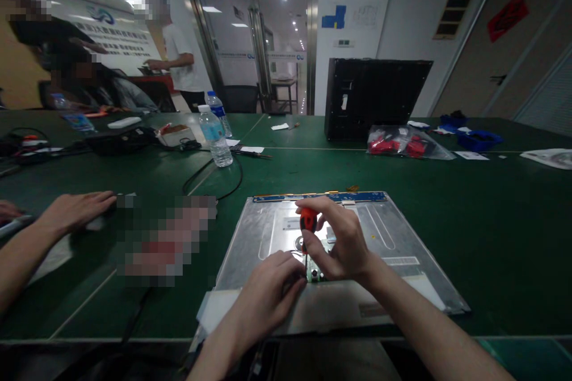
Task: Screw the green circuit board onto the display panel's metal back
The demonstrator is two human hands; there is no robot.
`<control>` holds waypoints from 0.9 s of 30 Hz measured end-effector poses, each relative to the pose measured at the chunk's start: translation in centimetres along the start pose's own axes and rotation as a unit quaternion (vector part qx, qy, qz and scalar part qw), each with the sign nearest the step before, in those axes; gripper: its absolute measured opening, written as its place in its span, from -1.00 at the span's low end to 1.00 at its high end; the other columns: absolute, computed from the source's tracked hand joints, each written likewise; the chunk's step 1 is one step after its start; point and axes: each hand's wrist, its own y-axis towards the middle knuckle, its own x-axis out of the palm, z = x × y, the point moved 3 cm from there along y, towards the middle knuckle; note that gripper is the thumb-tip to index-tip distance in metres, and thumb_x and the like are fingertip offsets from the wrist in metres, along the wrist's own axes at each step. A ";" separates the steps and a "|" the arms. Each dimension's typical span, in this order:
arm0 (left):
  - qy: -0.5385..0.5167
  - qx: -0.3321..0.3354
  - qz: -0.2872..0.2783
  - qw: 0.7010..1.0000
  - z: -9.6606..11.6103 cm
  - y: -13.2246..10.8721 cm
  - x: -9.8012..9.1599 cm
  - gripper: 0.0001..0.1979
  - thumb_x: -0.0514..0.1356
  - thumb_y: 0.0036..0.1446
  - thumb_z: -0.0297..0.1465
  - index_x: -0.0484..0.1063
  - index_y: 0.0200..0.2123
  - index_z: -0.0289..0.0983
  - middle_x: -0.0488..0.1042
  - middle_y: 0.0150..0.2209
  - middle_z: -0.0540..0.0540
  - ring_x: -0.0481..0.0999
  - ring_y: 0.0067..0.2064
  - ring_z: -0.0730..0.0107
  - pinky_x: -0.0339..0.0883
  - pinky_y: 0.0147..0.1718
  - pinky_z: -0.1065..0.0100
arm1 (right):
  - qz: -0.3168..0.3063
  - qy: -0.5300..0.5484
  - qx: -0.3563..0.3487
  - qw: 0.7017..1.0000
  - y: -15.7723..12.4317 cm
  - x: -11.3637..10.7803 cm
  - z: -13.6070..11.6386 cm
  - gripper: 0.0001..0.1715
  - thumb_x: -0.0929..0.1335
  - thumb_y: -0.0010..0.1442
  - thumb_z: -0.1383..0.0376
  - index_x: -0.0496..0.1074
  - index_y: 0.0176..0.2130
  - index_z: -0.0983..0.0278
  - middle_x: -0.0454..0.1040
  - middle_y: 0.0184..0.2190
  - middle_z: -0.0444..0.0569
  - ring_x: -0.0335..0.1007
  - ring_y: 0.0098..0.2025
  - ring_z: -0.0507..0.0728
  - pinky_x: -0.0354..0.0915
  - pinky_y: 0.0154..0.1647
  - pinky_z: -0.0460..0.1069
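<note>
My right hand (pixel 342 241) grips a small screwdriver (pixel 308 220) with a red and black handle. Its shaft points nearly straight down to a green circuit board (pixel 315 274). My left hand (pixel 272 289) rests low beside the shaft, thumb and fingers drawn together at the board's left edge; what lies between them is hidden. Under both hands is a flat silver metal panel (pixel 241 256), like the back of a display, with a blue circuit strip (pixel 370 196) along its far edge. Part of the green board is covered by my fingers.
A co-worker's hand (pixel 80 211) lies on the green table (pixel 286 172) at left, near a blurred patch. Water bottles (pixel 217 137) stand farther back. At the back right are a black monitor-like casing (pixel 375 98), a plastic bag with red items (pixel 406 143) and blue trays (pixel 478 140).
</note>
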 end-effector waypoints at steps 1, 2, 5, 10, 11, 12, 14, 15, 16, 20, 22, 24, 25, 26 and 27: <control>0.001 0.000 0.000 1.000 0.0 0.0 0.0 -0.83 0.06 0.25 -0.47 0.45 -0.19 -0.22 0.49 -0.23 -0.10 0.46 -0.18 0.24 0.34 -0.21 0.29 | 0.002 -0.002 0.001 1.000 0.0 0.0 0.0 -0.54 0.28 0.14 0.36 0.31 0.06 0.23 0.49 -0.29 -0.05 0.42 -0.36 0.08 0.43 -0.35 0.00; 0.002 -0.001 0.001 1.000 0.0 0.0 0.0 -0.83 0.06 0.26 -0.46 0.45 -0.20 -0.22 0.49 -0.24 -0.10 0.46 -0.18 0.23 0.34 -0.22 0.29 | 0.003 -0.005 0.002 1.000 -0.1 0.0 0.0 -0.54 0.28 0.14 0.37 0.31 0.06 0.23 0.50 -0.30 -0.06 0.42 -0.37 0.07 0.43 -0.35 -0.01; 0.000 0.001 -0.001 1.000 0.0 0.0 0.0 -0.83 0.06 0.25 -0.47 0.44 -0.21 -0.22 0.50 -0.25 -0.10 0.46 -0.18 0.23 0.34 -0.21 0.29 | 0.006 -0.010 0.004 1.000 -0.1 0.1 0.1 -0.55 0.30 0.14 0.36 0.31 0.05 0.23 0.48 -0.33 -0.08 0.41 -0.38 0.06 0.42 -0.35 -0.02; -0.006 0.007 -0.002 1.000 -0.1 0.1 -0.1 -0.83 0.07 0.24 -0.48 0.44 -0.20 -0.21 0.51 -0.22 -0.10 0.48 -0.18 0.24 0.35 -0.20 0.30 | 0.010 -0.020 -0.007 1.000 0.0 0.3 0.1 -0.61 0.34 0.19 0.31 0.30 0.03 0.20 0.44 -0.37 -0.11 0.36 -0.40 0.06 0.38 -0.39 -0.03; -0.006 0.006 -0.002 1.000 -0.1 0.0 -0.1 -0.83 0.07 0.24 -0.48 0.44 -0.20 -0.21 0.51 -0.21 -0.10 0.48 -0.17 0.24 0.35 -0.20 0.30 | 0.010 -0.024 -0.010 1.000 0.0 0.3 0.1 -0.62 0.35 0.19 0.29 0.30 0.02 0.20 0.43 -0.37 -0.11 0.36 -0.40 0.06 0.38 -0.40 -0.04; -0.007 0.005 -0.002 1.000 -0.1 0.0 -0.1 -0.83 0.07 0.24 -0.48 0.45 -0.20 -0.21 0.51 -0.21 -0.10 0.48 -0.17 0.24 0.35 -0.20 0.30 | 0.009 -0.026 -0.012 1.000 0.0 0.2 0.1 -0.63 0.36 0.20 0.27 0.31 0.01 0.20 0.43 -0.37 -0.11 0.35 -0.40 0.05 0.37 -0.41 -0.04; -0.008 0.002 -0.003 1.000 -0.1 0.0 -0.1 -0.82 0.06 0.23 -0.49 0.44 -0.20 -0.21 0.51 -0.21 -0.10 0.47 -0.16 0.23 0.34 -0.20 0.30 | 0.006 -0.026 -0.011 1.000 -0.1 0.2 0.1 -0.62 0.37 0.19 0.25 0.31 0.01 0.21 0.42 -0.36 -0.10 0.35 -0.39 0.05 0.36 -0.41 -0.04; -0.007 0.001 -0.003 1.000 -0.1 0.0 -0.1 -0.82 0.06 0.23 -0.49 0.44 -0.20 -0.22 0.51 -0.21 -0.09 0.47 -0.16 0.23 0.34 -0.20 0.29 | 0.003 -0.023 -0.009 1.000 -0.1 0.2 0.1 -0.61 0.37 0.19 0.26 0.31 0.01 0.22 0.42 -0.36 -0.09 0.35 -0.39 0.06 0.36 -0.40 -0.04; -0.007 0.001 -0.003 1.000 -0.1 0.1 -0.1 -0.83 0.06 0.24 -0.49 0.44 -0.20 -0.22 0.51 -0.21 -0.09 0.47 -0.17 0.23 0.33 -0.21 0.29 | -0.001 -0.018 -0.009 1.000 -0.1 0.1 0.1 -0.60 0.36 0.18 0.27 0.30 0.02 0.23 0.42 -0.35 -0.09 0.36 -0.38 0.06 0.37 -0.39 -0.04; -0.008 0.004 -0.001 1.000 -0.1 0.1 0.0 -0.84 0.06 0.25 -0.47 0.44 -0.20 -0.22 0.50 -0.23 -0.09 0.47 -0.18 0.23 0.32 -0.21 0.29 | -0.004 0.000 -0.015 1.000 -0.2 0.1 0.1 -0.53 0.30 0.13 0.35 0.29 0.06 0.26 0.45 -0.34 -0.08 0.37 -0.40 0.06 0.38 -0.34 -0.02; -0.007 0.006 -0.003 1.000 -0.2 0.1 0.0 -0.83 0.06 0.26 -0.47 0.44 -0.21 -0.22 0.50 -0.24 -0.09 0.47 -0.18 0.23 0.32 -0.21 0.29 | 0.000 -0.001 -0.012 1.000 -0.2 0.1 0.0 -0.52 0.29 0.12 0.37 0.29 0.06 0.26 0.46 -0.35 -0.08 0.37 -0.41 0.06 0.38 -0.35 -0.02; -0.006 0.008 -0.004 1.000 -0.2 0.1 0.1 -0.84 0.06 0.26 -0.47 0.44 -0.21 -0.22 0.50 -0.24 -0.09 0.46 -0.18 0.23 0.32 -0.21 0.28 | 0.003 -0.003 -0.008 1.000 -0.2 0.1 0.1 -0.52 0.29 0.11 0.39 0.30 0.06 0.26 0.46 -0.36 -0.10 0.36 -0.42 0.05 0.37 -0.37 -0.04; -0.005 0.008 -0.003 1.000 -0.2 0.0 0.1 -0.83 0.05 0.25 -0.48 0.44 -0.21 -0.22 0.50 -0.24 -0.09 0.46 -0.18 0.23 0.32 -0.21 0.28 | 0.005 -0.004 -0.008 1.000 -0.2 0.2 0.1 -0.53 0.30 0.11 0.39 0.30 0.05 0.26 0.45 -0.36 -0.10 0.36 -0.43 0.04 0.37 -0.37 -0.05; -0.005 0.007 -0.003 1.000 -0.2 0.0 0.1 -0.83 0.05 0.25 -0.48 0.44 -0.21 -0.22 0.50 -0.24 -0.09 0.46 -0.17 0.23 0.32 -0.21 0.28 | 0.007 -0.004 -0.011 1.000 -0.2 0.2 0.1 -0.53 0.31 0.12 0.39 0.30 0.05 0.27 0.45 -0.36 -0.10 0.35 -0.43 0.03 0.36 -0.38 -0.06; -0.004 0.006 -0.002 1.000 -0.2 0.0 0.1 -0.83 0.05 0.25 -0.48 0.44 -0.21 -0.22 0.50 -0.23 -0.10 0.46 -0.17 0.23 0.32 -0.21 0.28 | 0.009 -0.004 -0.015 1.000 -0.1 0.2 0.1 -0.54 0.32 0.12 0.40 0.29 0.04 0.27 0.45 -0.36 -0.10 0.34 -0.43 0.03 0.36 -0.39 -0.06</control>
